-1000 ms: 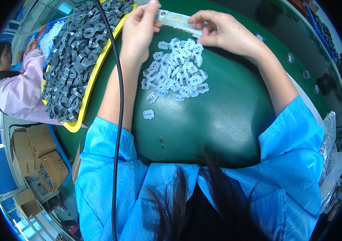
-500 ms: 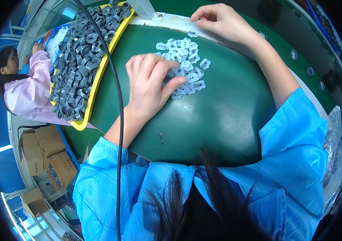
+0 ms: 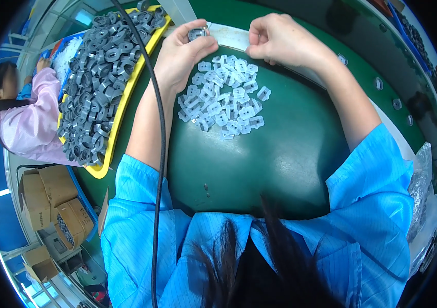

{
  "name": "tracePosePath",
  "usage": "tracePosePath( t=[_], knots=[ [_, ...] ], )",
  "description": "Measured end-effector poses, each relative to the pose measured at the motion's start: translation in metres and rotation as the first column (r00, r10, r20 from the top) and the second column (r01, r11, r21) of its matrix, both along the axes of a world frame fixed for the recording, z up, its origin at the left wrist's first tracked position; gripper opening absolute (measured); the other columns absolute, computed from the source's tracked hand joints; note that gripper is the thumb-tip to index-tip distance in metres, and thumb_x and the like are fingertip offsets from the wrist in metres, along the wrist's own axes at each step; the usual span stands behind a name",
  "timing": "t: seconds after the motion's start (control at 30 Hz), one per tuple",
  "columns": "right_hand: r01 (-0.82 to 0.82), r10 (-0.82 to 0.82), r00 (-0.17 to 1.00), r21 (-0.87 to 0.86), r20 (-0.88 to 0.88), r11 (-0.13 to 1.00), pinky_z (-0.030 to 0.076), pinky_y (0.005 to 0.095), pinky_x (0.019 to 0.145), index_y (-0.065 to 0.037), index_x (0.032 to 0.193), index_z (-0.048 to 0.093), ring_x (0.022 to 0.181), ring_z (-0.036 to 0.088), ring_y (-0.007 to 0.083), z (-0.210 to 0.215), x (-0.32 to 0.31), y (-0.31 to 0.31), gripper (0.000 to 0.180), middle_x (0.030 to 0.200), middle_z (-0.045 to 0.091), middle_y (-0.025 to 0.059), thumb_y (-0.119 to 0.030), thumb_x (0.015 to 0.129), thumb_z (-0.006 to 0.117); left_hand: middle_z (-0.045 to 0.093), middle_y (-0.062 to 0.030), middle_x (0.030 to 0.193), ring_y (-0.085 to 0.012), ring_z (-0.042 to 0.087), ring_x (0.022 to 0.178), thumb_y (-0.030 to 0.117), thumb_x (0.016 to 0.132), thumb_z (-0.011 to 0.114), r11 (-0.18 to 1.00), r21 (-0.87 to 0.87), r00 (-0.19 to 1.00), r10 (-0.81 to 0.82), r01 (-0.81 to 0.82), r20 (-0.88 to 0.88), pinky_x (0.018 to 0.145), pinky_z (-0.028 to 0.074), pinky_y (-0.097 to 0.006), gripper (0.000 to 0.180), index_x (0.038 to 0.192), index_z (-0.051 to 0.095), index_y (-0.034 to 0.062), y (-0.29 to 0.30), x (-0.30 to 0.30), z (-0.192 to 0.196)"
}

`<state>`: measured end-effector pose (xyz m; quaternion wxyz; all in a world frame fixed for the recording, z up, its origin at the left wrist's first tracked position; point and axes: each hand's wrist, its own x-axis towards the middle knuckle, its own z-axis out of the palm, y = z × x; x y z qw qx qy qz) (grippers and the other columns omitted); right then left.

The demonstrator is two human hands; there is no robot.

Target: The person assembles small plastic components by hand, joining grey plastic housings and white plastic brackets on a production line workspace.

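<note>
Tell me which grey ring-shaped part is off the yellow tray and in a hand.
The grey ring part pinched in the left hand fingertips, above the white clips; all the others lie heaped in the yellow tray.

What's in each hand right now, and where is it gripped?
Left hand pinches a small grey ring part by its rim; right hand is curled, contents not visible.
</note>
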<state>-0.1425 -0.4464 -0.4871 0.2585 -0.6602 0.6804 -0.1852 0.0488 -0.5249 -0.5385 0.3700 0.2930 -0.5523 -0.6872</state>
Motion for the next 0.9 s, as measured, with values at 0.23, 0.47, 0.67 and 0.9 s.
tracePosePath(
  t=[0.23,0.47,0.67,0.9],
  knots=[
    [0.093,-0.176,0.742,0.161,0.647,0.983,0.049,0.0234,0.06,0.001,0.085,0.069,0.063,0.062,0.0122,0.005,-0.015,-0.003,0.01,0.076,0.067,0.0074,-0.007,0.08,0.066,0.068,-0.0085,0.091,-0.0115,0.066,0.083,0.004,0.082,0.069,0.823,-0.567,0.932,0.216,-0.012,0.293,0.074,0.052,-0.02,0.041,0.12,0.055,-0.0025,0.016,-0.009,0.0],
    [0.185,-0.018,0.742,-0.179,0.67,0.966,0.046,0.0216,0.06,0.001,0.084,0.067,0.064,0.055,0.0081,-0.013,0.022,-0.002,0.013,0.074,0.065,0.004,-0.011,0.083,0.068,0.065,-0.0043,0.089,-0.0096,0.061,0.074,0.01,0.073,0.078,0.489,-0.86,0.901,0.424,-0.144,0.09,0.066,0.05,-0.022,0.036,0.107,0.067,0.0041,0.022,-0.018,-0.003],
    [0.186,-0.041,0.827,-0.204,0.561,0.961,0.048,0.0233,0.062,0.003,0.08,0.067,0.065,0.057,0.0086,-0.006,0.023,0.001,0.013,0.072,0.065,0.0053,-0.011,0.081,0.067,0.064,-0.0048,0.092,-0.015,0.06,0.079,0.01,0.067,0.081,0.231,-0.963,0.878,0.479,-0.14,-0.013,0.071,0.05,-0.027,0.039,0.104,0.07,0.0107,0.018,-0.016,-0.001],
    [0.216,-0.024,0.896,-0.388,0.444,0.896,0.048,0.0223,0.065,0.003,0.101,0.063,0.07,0.058,0.0109,-0.013,0.02,0.001,0.024,0.087,0.065,0.0071,-0.011,0.082,0.067,0.063,-0.0048,0.094,-0.0193,0.059,0.088,0.011,0.066,0.081,0.145,-0.972,0.866,0.491,-0.186,-0.093,0.078,0.048,-0.03,0.041,0.105,0.071,0.0133,0.018,-0.018,-0.003]
  ],
)
